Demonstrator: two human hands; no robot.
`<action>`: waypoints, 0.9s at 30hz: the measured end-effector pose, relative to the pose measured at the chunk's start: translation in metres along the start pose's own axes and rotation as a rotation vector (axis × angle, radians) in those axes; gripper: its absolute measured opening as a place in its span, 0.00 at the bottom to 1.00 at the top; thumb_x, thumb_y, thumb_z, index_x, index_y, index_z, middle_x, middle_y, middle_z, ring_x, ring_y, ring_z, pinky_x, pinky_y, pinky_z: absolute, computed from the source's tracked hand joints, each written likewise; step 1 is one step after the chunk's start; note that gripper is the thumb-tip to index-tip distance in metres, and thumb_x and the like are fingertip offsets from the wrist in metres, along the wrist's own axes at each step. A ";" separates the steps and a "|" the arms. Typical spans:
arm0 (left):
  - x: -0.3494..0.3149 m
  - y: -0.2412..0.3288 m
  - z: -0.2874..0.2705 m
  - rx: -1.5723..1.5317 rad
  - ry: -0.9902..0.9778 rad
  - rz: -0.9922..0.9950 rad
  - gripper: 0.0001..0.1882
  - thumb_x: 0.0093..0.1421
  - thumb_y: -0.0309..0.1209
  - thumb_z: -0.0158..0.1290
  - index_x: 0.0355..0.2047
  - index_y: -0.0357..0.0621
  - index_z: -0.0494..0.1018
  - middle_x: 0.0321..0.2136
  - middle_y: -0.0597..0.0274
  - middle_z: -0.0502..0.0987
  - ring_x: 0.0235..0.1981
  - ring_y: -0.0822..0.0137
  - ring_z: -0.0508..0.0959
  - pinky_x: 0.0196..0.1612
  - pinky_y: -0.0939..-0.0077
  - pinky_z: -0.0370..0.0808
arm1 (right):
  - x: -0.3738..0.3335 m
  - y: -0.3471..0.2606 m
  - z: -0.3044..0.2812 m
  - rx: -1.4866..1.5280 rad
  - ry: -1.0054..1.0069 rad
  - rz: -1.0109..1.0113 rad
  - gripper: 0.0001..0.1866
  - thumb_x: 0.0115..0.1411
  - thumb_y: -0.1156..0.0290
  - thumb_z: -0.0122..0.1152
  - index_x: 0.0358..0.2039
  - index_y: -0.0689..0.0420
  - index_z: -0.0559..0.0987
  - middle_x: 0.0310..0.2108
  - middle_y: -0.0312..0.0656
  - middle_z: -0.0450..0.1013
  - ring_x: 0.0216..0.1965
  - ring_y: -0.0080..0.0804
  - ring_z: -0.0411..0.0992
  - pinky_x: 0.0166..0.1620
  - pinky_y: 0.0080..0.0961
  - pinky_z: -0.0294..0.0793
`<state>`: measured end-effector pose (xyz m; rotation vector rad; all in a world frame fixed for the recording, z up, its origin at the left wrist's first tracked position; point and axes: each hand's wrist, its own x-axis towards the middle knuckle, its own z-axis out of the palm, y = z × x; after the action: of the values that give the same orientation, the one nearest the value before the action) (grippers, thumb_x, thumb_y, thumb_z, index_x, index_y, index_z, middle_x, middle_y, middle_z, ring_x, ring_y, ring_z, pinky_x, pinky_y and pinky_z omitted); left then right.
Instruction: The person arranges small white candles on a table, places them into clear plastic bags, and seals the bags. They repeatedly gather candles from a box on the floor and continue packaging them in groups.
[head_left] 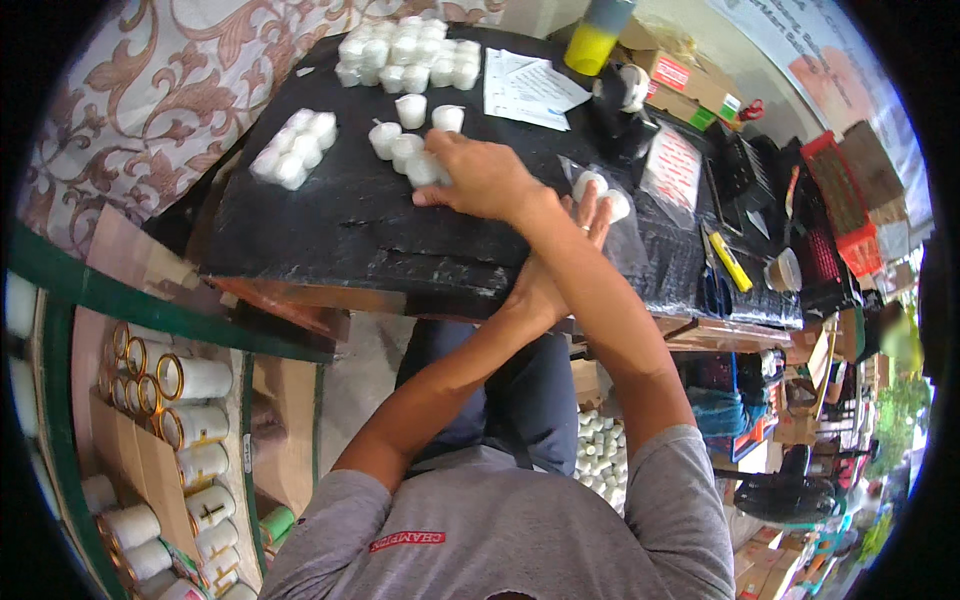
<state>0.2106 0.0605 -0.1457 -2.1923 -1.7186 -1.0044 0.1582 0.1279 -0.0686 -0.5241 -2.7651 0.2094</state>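
My forearms are crossed, the right one over the left. On the black table (330, 225), my right hand (480, 175) reaches leftward, its thumb and fingers curled around white votive candles (425, 170) at the end of a short row. Part of these candles is hidden by the hand. Two loose candles (410, 110) stand just beyond. My left hand (592, 218) lies to the right, partly under my right forearm, fingers stretched out against a clear plastic bag (630, 240) with a few white candles (590, 185) in it.
A wrapped candle block (295, 150) lies left; a larger candle group (405, 55) stands at the back beside paper sheets (530, 90). To the right are scissors (712, 285), a yellow cutter (730, 262) and a yellow-filled bottle (597, 40). Shelves with white rolls (195, 380) stand lower left.
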 end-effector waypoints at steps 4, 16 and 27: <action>-0.001 -0.007 -0.004 -0.102 0.090 0.009 0.38 0.61 0.37 0.53 0.67 0.30 0.56 0.69 0.36 0.53 0.66 0.39 0.60 0.69 0.52 0.56 | -0.024 -0.016 -0.024 0.191 0.155 0.105 0.28 0.57 0.55 0.70 0.49 0.60 0.71 0.45 0.56 0.75 0.46 0.56 0.76 0.46 0.45 0.75; 0.002 0.005 -0.034 -0.645 0.398 -0.039 0.11 0.53 0.16 0.61 0.36 0.39 0.75 0.34 0.59 0.78 0.30 0.68 0.81 0.32 0.77 0.78 | -0.240 -0.014 -0.035 0.311 0.670 0.780 0.24 0.47 0.61 0.75 0.41 0.59 0.78 0.35 0.50 0.80 0.38 0.47 0.81 0.42 0.36 0.78; 0.006 0.004 -0.036 -0.615 0.388 -0.024 0.11 0.54 0.14 0.59 0.37 0.39 0.75 0.32 0.58 0.78 0.31 0.66 0.82 0.31 0.74 0.78 | -0.213 -0.008 -0.036 -0.007 0.571 0.776 0.23 0.46 0.54 0.76 0.31 0.56 0.75 0.25 0.49 0.79 0.29 0.50 0.80 0.31 0.42 0.78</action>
<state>0.2005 0.0451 -0.1138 -2.0696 -1.3787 -2.0226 0.3556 0.0435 -0.0931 -1.3906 -1.9043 0.1809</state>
